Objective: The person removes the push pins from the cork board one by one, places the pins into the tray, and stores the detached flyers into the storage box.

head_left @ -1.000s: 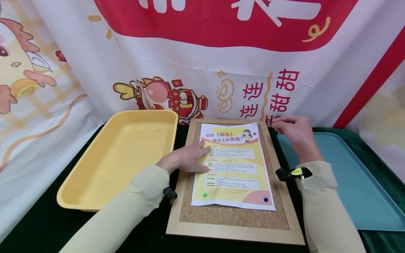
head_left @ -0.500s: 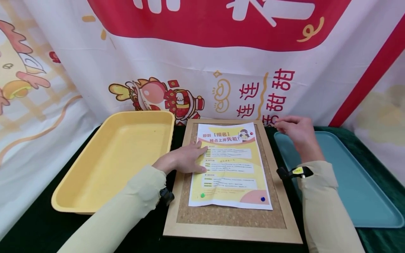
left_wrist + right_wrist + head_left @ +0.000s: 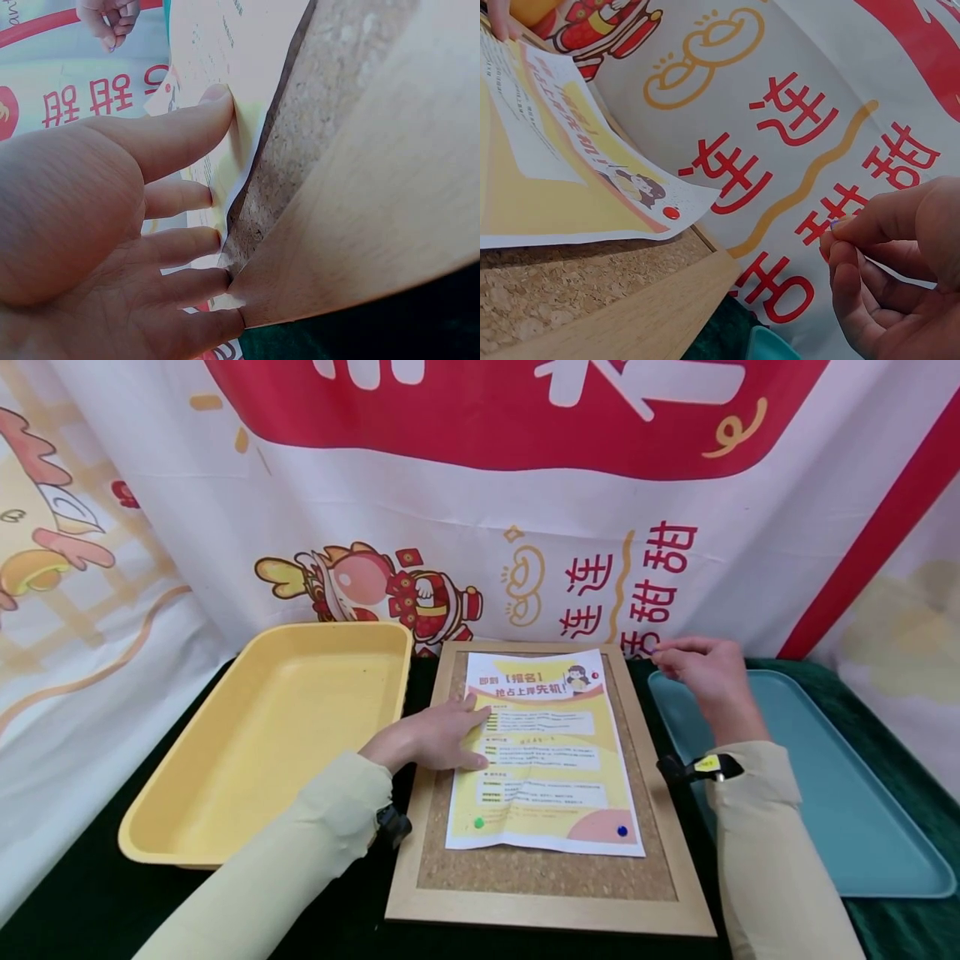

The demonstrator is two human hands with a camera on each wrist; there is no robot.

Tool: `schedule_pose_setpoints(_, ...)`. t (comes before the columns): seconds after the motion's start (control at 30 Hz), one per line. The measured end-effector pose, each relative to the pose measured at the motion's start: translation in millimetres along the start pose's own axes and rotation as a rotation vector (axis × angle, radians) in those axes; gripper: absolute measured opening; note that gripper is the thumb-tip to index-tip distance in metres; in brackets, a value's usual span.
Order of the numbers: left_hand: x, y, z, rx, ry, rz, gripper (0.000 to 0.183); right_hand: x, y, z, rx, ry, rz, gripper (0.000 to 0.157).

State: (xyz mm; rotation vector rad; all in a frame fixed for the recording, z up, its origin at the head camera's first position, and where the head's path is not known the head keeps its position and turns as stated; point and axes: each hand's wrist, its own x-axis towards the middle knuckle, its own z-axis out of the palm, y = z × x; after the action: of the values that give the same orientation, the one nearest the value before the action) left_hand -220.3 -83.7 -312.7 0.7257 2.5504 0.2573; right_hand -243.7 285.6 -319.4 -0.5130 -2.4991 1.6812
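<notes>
A cork board [image 3: 547,881] in a pale wooden frame bears a yellow printed sheet of paper [image 3: 540,777]. Near its bottom edge are a green pushpin [image 3: 478,822] and a blue pushpin [image 3: 622,831]. My left hand [image 3: 438,733] rests on the sheet's left side, fingers spread; its thumb lies on the paper's edge in the left wrist view. Beyond the board's upper right corner, my right hand [image 3: 705,677] pinches a small blue-purple pushpin [image 3: 835,223] between thumb and fingertip, mostly hidden. The sheet's upper right corner lifts off the cork in the right wrist view.
To the left of the board stands a deep yellow tray [image 3: 262,752], and to its right a blue tray [image 3: 840,802], partly behind the right forearm. Dark green cloth [image 3: 330,914] covers the table. A printed banner [image 3: 450,502] hangs right behind the board.
Both hands keep their positions over the board and beside its corner. The head view has shifted slightly, so everything sits a little farther left in it.
</notes>
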Motion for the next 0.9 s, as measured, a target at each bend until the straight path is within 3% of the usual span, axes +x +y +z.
schedule_pose_setpoints(0.37, 1.5, 1.3, 0.8, -0.007, -0.001, 0.002, 0.083, 4, 9, -10.4, -0.023, 0.016, 0.055, 0.05)
schedule_pose_setpoints(0.9, 3.2, -1.7, 0.8, -0.018, -0.009, -0.006, 0.083, 16, 33, -12.7, -0.106, 0.027, 0.228, 0.046)
